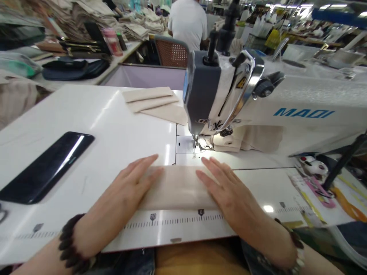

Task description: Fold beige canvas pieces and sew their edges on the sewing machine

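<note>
A beige fabric strip lies crosswise on the white sewing table, below the needle area of the sewing machine. My left hand rests on its left end with the fingers stretched out. Over the right end lies my right hand, its fingers extended and slightly apart. Both palms hide the strip's ends. The presser foot is lit and stands just beyond my fingertips, apart from the strip. Folded beige pieces are stacked behind and left of the machine head.
A black phone lies at left. More beige fabric sits under the machine arm. A printed ruler runs along the front edge. At right is a pink tool. A person in white sits beyond.
</note>
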A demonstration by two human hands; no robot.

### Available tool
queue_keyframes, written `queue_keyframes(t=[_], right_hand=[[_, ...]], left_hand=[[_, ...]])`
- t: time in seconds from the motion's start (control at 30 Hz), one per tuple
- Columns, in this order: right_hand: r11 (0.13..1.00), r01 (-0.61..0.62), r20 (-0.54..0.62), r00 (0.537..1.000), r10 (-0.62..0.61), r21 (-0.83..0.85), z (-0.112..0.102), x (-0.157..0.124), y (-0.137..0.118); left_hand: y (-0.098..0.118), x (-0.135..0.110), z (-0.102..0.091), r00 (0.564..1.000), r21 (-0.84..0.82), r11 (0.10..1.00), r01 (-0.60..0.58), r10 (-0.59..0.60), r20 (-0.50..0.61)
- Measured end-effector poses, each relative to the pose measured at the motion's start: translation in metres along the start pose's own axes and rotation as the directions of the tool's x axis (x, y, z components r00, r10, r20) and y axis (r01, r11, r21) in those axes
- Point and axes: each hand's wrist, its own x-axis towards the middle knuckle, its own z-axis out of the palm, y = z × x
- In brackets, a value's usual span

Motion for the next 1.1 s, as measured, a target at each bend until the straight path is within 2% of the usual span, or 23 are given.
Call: queue_keyframes(t=[0.07, 0.13, 0.27, 0.33, 0.47, 0.63, 0.77, 0.83, 0.9, 0.97, 1.03, 1.07, 1.1], right_hand=[[0.986, 0.153, 0.042, 0.987, -0.156, 0.069, 0.002, 0.006, -0.001], [0.975, 0.191, 0.076, 0.977, -0.201, 0.115, 0.004, 0.014, -0.003], [0.984, 0.139, 0.122, 0.981, -0.152, 0.116, 0.009, 0.023, -0.014], [0.988, 0.128, 0.084, 0.987, -0.135, 0.085, 0.016, 0.023, -0.020], [0.994, 0.095, -0.031, 0.995, -0.093, 0.052, 0.035, 0.014, -0.021], [0.994, 0.070, 0.008, 0.997, -0.071, 0.079, 0.042, 0.009, -0.018], [0.993, 0.026, 0.045, 0.998, -0.031, 0.115, 0.037, 0.010, -0.019], [0.992, 0.025, 0.058, 0.998, -0.033, 0.123, 0.035, 0.011, -0.019], [0.992, 0.028, 0.058, 0.998, -0.035, 0.123, 0.034, 0.012, -0.020], [0.992, 0.027, 0.040, 0.999, -0.032, 0.121, 0.034, 0.012, -0.020], [0.994, 0.015, 0.005, 1.000, -0.015, 0.112, 0.033, 0.012, -0.021], [0.994, 0.001, -0.009, 1.000, 0.000, 0.105, 0.032, 0.012, -0.022], [0.995, -0.019, -0.015, 1.000, 0.020, 0.095, 0.029, 0.012, -0.022]], left_hand=[[0.005, 0.008, -0.004, 0.983, -0.040, 0.984, -0.172, 0.174, 0.061], [0.014, 0.016, -0.005, 0.968, -0.052, 0.974, -0.221, 0.225, 0.110], [0.041, 0.027, 0.003, 0.987, 0.043, 0.993, -0.110, 0.104, 0.121], [0.052, 0.027, 0.011, 0.985, 0.122, 0.991, -0.060, 0.039, 0.166], [0.061, 0.019, 0.028, 0.995, 0.165, 0.986, 0.015, -0.031, 0.096], [0.048, 0.009, 0.040, 0.996, 0.150, 0.987, 0.049, -0.059, 0.065], [0.013, -0.008, 0.034, 0.994, 0.226, 0.971, 0.082, -0.097, 0.057], [-0.002, -0.019, 0.027, 0.988, 0.292, 0.945, 0.148, -0.155, 0.002], [-0.004, -0.027, 0.019, 0.984, 0.341, 0.923, 0.176, -0.155, -0.089], [0.010, -0.028, 0.013, 0.994, 0.327, 0.942, 0.075, -0.043, -0.105], [0.031, -0.024, 0.009, 0.993, 0.211, 0.971, -0.113, 0.119, -0.019], [0.040, -0.019, 0.009, 0.987, 0.143, 0.977, -0.158, 0.154, 0.042], [0.047, -0.013, 0.009, 0.987, 0.104, 0.984, -0.147, 0.139, 0.079]])
